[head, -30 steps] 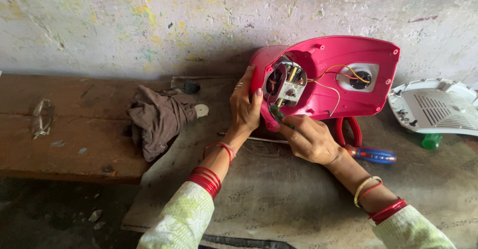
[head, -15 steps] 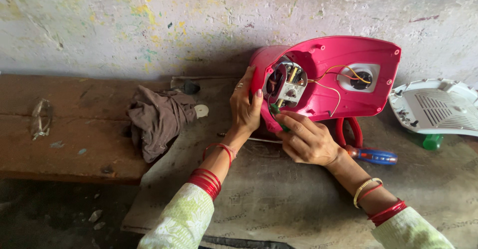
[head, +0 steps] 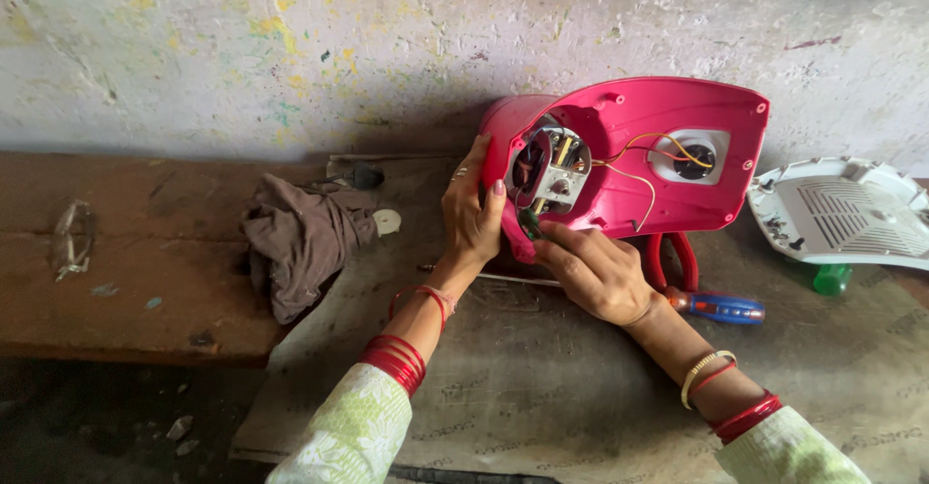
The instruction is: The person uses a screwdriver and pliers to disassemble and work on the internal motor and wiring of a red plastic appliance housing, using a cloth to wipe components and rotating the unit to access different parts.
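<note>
Nothing has shifted: left hand (head: 471, 211) grips the pink housing (head: 629, 155), right hand (head: 597, 271) pinching below its motor (head: 548, 172).

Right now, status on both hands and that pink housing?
Left hand braces pink housing at its left end. Right hand fingertips at the exposed motor. Pliers and screwdriver lie behind the right wrist.

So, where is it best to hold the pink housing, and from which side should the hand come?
Probably the rounded left end of the pink housing, from the left, as the left hand does. The housing stands on edge, open side forward, and wires cross that opening.
</note>
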